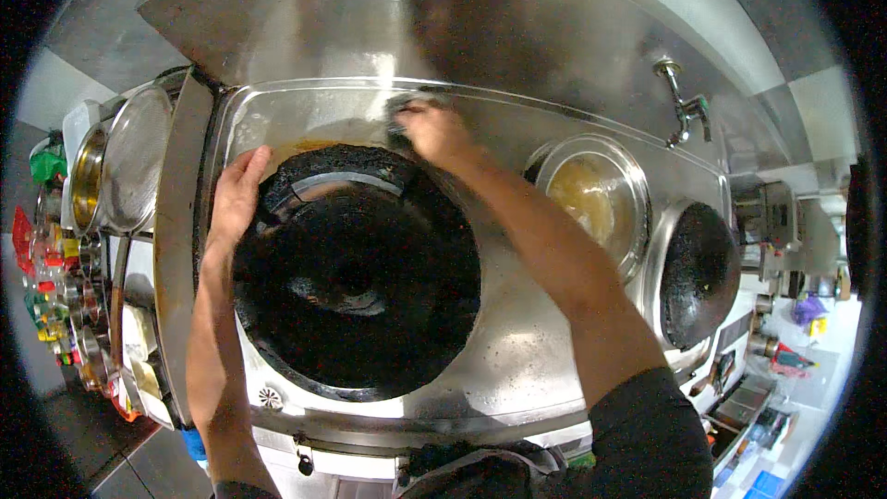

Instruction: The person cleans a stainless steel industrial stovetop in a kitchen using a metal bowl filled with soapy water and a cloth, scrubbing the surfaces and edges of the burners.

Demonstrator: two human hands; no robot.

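My right hand (436, 128) is at the back of the stainless steel wok range (527, 353). It is blurred and closed on a dark scrubbing pad (400, 114), which is pressed to the steel just behind the large wok burner (353, 249). The pad's exact material is hard to make out. A black, crusted ring surrounds the burner's dark hollow, with brownish residue (312, 145) along its back edge. At the ring's upper left, my left hand (239, 187) appears empty, thumb raised; whether it bears on the rim is unclear.
Right of my right forearm stands a round metal basin (641, 222) of cloudy yellowish liquid. A second blackened round wok or burner (700, 277) lies farther right, below a wall faucet (682, 111). A mesh strainer (138, 159) and several containers line the left side.
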